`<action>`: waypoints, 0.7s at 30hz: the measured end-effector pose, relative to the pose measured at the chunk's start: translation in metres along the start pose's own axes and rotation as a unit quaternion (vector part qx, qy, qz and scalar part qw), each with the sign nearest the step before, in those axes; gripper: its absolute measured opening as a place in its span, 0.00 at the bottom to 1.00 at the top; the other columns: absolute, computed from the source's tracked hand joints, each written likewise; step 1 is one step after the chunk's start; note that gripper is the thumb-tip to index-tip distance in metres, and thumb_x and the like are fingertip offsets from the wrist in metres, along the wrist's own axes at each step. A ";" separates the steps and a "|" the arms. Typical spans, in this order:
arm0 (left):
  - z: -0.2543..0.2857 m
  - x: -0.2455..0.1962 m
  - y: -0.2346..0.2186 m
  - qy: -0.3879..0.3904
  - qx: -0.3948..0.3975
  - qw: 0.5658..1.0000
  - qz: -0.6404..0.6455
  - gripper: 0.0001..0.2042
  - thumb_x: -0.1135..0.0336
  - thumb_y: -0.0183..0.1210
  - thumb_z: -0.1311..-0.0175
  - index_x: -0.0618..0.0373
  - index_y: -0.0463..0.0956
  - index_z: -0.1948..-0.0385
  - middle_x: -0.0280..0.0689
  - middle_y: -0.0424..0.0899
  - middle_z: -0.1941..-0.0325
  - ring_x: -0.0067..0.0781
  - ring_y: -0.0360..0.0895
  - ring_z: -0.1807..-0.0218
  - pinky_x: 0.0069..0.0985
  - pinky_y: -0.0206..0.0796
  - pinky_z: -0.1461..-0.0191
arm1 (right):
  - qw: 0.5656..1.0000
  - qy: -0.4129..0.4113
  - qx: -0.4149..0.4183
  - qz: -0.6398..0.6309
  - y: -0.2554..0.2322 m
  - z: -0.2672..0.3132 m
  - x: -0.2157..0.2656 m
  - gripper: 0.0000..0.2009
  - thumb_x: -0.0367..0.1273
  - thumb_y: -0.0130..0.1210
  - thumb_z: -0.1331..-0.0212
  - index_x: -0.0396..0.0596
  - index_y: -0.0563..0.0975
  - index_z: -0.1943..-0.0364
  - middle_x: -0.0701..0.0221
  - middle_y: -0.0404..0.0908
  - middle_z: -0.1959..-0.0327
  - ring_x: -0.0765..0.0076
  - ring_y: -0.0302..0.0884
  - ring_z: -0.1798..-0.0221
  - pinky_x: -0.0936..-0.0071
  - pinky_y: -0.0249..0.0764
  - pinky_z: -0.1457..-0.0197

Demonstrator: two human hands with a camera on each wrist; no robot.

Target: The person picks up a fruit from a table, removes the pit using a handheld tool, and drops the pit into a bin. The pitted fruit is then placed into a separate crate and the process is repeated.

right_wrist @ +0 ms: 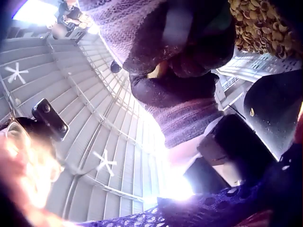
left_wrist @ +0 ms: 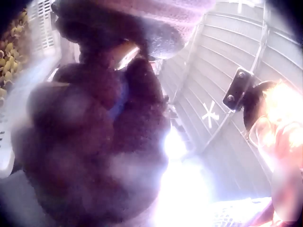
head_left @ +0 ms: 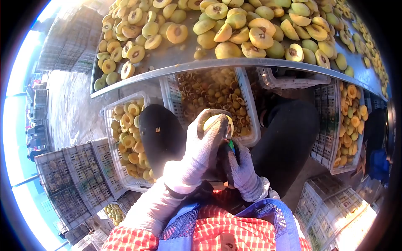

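Observation:
In the head view my gloved left hand [head_left: 203, 140] grips a yellow-green stone fruit [head_left: 228, 121], its fingers wrapped over it. My gloved right hand [head_left: 245, 173], close beside it, holds a small tool with a green handle [head_left: 231, 145]. A bit of metal shows between the handle and the fruit; the tool's kind is hidden. Both hands are over my lap, above a crate [head_left: 251, 104] of small brownish pieces. From the left wrist, the dark glove of the right hand [left_wrist: 94, 137] fills much of the view, with a pale yellow patch of fruit [left_wrist: 127, 56] above it.
A metal table [head_left: 167, 62] heaped with halved fruit spans the front. Crates of fruit halves stand at left [head_left: 130, 140] and right [head_left: 349, 125] of my legs. Stacked crates [head_left: 75, 180] are at far left, and another crate [head_left: 335, 213] is at lower right.

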State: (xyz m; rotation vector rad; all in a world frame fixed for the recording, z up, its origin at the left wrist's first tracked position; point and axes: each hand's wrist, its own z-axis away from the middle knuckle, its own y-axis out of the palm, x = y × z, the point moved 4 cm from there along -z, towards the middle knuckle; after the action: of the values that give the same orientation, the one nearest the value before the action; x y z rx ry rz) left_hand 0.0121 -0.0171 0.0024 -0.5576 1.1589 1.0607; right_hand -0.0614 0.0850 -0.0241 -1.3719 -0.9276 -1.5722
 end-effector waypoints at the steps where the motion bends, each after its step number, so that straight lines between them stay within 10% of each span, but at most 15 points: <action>1: 0.001 -0.002 0.002 0.018 -0.005 1.000 -0.005 0.15 0.62 0.58 0.38 0.64 0.73 0.57 0.34 0.78 0.66 0.18 0.73 0.63 0.16 0.65 0.57 | 1.000 -0.008 -0.007 -0.009 0.000 -0.001 0.000 0.18 0.36 0.49 0.40 0.37 0.70 0.51 0.52 0.78 0.65 0.49 0.78 0.63 0.64 0.72 0.59; 6: 0.011 -0.006 0.019 0.070 -0.027 0.989 0.129 0.16 0.65 0.58 0.38 0.64 0.71 0.53 0.38 0.77 0.58 0.22 0.74 0.59 0.19 0.68 0.53 | 0.994 -0.037 -0.089 -0.049 0.005 -0.002 0.013 0.18 0.36 0.48 0.40 0.38 0.70 0.51 0.53 0.78 0.66 0.51 0.78 0.63 0.65 0.72 0.60; 21: 0.003 -0.004 0.007 0.038 0.049 0.998 -0.006 0.18 0.60 0.59 0.41 0.65 0.72 0.56 0.36 0.78 0.62 0.21 0.74 0.60 0.18 0.66 0.54 | 0.997 -0.042 0.006 0.065 -0.005 0.011 -0.006 0.16 0.35 0.49 0.41 0.36 0.69 0.53 0.52 0.77 0.63 0.46 0.77 0.60 0.62 0.71 0.59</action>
State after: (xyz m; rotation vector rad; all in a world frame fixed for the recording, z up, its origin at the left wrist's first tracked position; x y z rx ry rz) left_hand 0.0068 -0.0130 0.0084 -0.5307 1.2654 0.9738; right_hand -0.0621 0.0977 -0.0291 -1.4692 -0.8780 -1.4197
